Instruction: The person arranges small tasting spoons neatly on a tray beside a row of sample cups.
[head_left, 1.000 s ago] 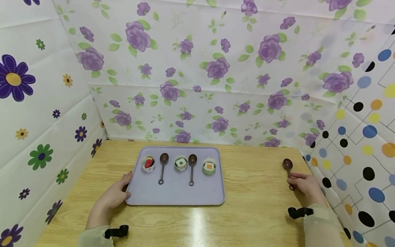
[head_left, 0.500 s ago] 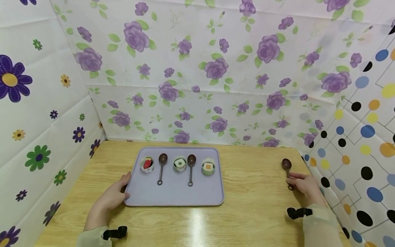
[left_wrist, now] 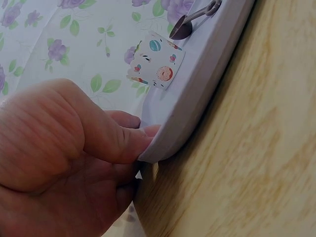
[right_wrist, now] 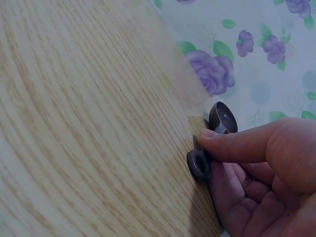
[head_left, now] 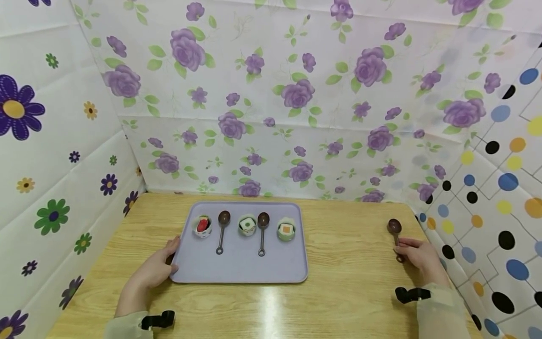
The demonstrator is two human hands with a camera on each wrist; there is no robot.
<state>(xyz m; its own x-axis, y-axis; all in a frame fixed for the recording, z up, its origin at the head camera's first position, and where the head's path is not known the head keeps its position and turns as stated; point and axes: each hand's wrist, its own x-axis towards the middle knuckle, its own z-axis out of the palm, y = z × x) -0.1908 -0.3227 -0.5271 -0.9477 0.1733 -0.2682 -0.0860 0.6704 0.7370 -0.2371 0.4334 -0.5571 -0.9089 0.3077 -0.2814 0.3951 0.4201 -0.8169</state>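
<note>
My left hand (head_left: pixel 153 269) pinches the left rim of a lilac tray (head_left: pixel 237 270) between thumb and fingers. On the tray stand three paper cupcake cups: one with a red strawberry-like piece (head_left: pixel 203 223), one with a white piece bearing a green centre (head_left: pixel 247 225), one with a white piece bearing an orange square (head_left: pixel 286 229). Two brown spoons with round bowls lie between them, a left spoon (head_left: pixel 224 218) and a right spoon (head_left: pixel 263 220). Far to the right, my right hand (head_left: pixel 419 256) pinches the handle of a third brown spoon (head_left: pixel 394 226), whose ring end (right_wrist: pixel 199 165) sticks out below the thumb.
The wooden table (head_left: pixel 347 268) stretches between the tray and my right hand. A flowered cloth (head_left: pixel 271 117) hangs behind its back edge. Patterned cloths stand at the left, with daisies (head_left: pixel 52 216), and at the right, with coloured dots (head_left: pixel 504 240).
</note>
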